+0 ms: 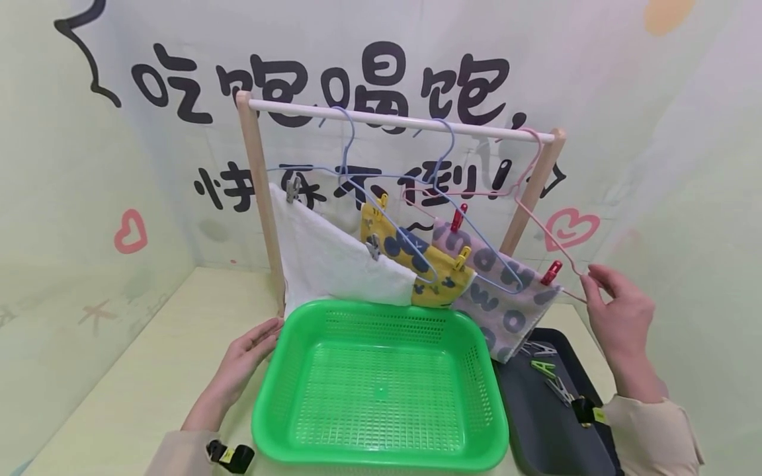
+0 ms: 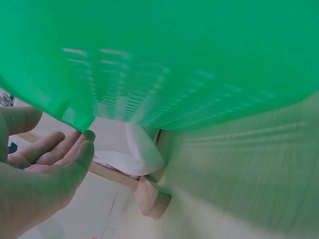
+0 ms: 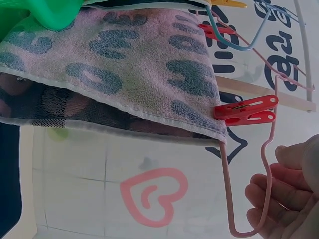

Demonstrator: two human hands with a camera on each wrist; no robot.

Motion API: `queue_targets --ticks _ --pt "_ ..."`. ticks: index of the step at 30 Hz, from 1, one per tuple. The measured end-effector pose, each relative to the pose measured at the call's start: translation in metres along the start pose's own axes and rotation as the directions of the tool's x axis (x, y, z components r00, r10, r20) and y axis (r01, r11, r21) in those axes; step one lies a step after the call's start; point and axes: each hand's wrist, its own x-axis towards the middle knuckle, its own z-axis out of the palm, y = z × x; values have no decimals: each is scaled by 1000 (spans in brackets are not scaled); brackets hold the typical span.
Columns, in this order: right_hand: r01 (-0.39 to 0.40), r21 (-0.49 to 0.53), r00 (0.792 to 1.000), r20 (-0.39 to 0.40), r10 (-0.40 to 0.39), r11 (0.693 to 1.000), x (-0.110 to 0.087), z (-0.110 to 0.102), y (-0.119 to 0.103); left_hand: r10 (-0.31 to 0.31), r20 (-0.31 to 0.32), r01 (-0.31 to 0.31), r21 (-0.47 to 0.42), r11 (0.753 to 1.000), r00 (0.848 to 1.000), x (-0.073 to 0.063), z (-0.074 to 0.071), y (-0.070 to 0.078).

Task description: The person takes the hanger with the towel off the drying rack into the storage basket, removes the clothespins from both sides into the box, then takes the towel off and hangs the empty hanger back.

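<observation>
The pink clothes hanger (image 3: 228,186) is hooked over the right end of the white rod (image 1: 387,120), its long axis running crosswise to that rod, from the back left down to the near right. That near corner lies in the right hand (image 1: 622,311), thumb and fingers curled about the wire; how firmly, I cannot tell. The patterned pink towel (image 1: 506,314) hangs just left of this hand, held by red clothespins (image 1: 551,273). The left hand (image 1: 241,360), fingers loosely extended, touches the green basket's (image 1: 381,457) far side, well apart.
</observation>
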Motion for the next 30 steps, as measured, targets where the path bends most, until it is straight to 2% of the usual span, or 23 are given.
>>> queue_targets --ticks 6,10,20,24,30 --pt "-37 10 997 73 36 999 3 2 1 -75 5 74 36 997 997 3 -2 -7" --pt "-57 11 991 120 56 998 5 3 0 -96 -3 96 27 995 995 5 -1 -7" --pt "23 16 999 36 -24 1000 7 4 2 -105 0 105 4 994 994 7 1 -8" --pt "11 9 1000 27 -11 1000 9 -1 0 -122 -13 122 -16 992 992 7 2 -8" --pt "-40 -16 999 25 40 999 15 -16 -3 -156 -29 152 -100 983 987 7 4 -9"
